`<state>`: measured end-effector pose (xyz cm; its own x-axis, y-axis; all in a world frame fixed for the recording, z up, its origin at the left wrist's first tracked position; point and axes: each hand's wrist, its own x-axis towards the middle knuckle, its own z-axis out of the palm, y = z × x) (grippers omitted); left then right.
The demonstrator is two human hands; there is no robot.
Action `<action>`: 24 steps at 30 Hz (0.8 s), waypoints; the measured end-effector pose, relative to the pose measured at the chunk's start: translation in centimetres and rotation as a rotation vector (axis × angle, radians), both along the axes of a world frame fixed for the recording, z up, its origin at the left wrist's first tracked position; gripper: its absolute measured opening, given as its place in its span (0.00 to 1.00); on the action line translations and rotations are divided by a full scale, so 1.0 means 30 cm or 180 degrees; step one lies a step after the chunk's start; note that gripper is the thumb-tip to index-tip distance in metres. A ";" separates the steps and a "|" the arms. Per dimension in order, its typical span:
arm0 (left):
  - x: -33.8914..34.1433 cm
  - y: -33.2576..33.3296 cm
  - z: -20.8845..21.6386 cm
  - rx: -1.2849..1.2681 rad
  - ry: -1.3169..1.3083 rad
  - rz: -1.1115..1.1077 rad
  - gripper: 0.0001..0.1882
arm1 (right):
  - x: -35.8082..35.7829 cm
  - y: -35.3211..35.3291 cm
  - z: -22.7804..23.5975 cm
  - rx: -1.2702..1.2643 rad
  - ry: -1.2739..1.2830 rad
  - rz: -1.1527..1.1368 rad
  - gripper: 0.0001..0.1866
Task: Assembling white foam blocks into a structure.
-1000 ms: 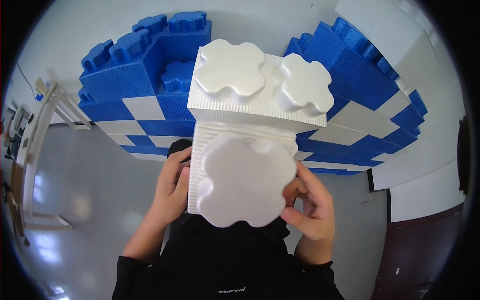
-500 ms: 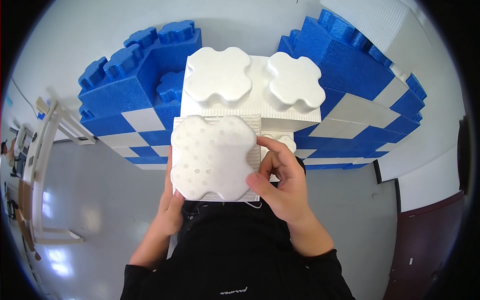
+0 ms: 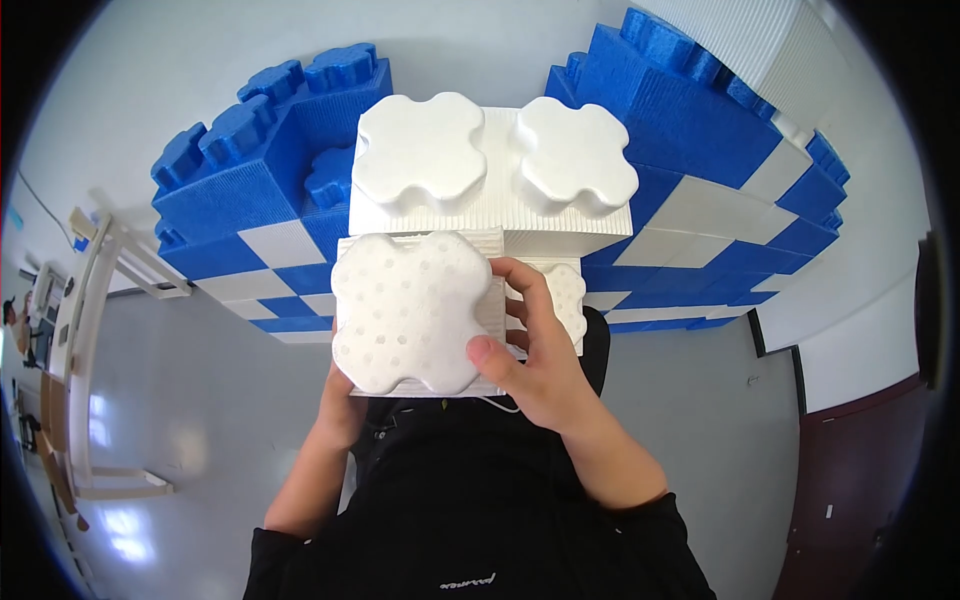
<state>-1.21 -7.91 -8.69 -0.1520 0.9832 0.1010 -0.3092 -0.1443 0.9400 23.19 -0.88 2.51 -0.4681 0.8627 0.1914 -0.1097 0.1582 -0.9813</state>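
A square white foam building block (image 3: 418, 330) with one lobed stud, dotted with small round marks, is between my hands in front of my waist. My left hand (image 3: 343, 405) grips its left side, most of its fingers hidden behind the block. On the right edge, my right hand (image 3: 545, 365) is closed with the thumb against the stud and the index finger along the upper side. Just beyond is a longer white block (image 3: 500, 165) with two lobed studs. Part of another white block with dotted studs (image 3: 570, 300) shows behind my right hand.
Stacked blue and white blocks form a wall on the left (image 3: 230, 200) and on the right (image 3: 690, 120). A white frame table (image 3: 95, 300) stands at far left. A dark red door (image 3: 860, 480) is at lower right, beside the grey floor (image 3: 700, 430).
The held block and the blocks behind it sit slightly further left in view. My right hand has shifted left with the block, and more of the dotted block behind it shows.
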 end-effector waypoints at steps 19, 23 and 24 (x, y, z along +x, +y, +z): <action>0.027 0.043 -0.030 -0.0036 -0.0105 0.0292 0.41 | 0.002 0.064 -0.036 -0.0343 0.0002 0.0032 0.44; 0.022 0.036 -0.034 0.0066 -0.0057 0.0194 0.41 | -0.005 0.059 -0.059 -0.0279 0.0117 0.0008 0.44; 0.023 0.039 -0.031 0.0085 -0.0019 0.0191 0.42 | -0.005 0.058 -0.062 -0.0253 0.0121 -0.0014 0.44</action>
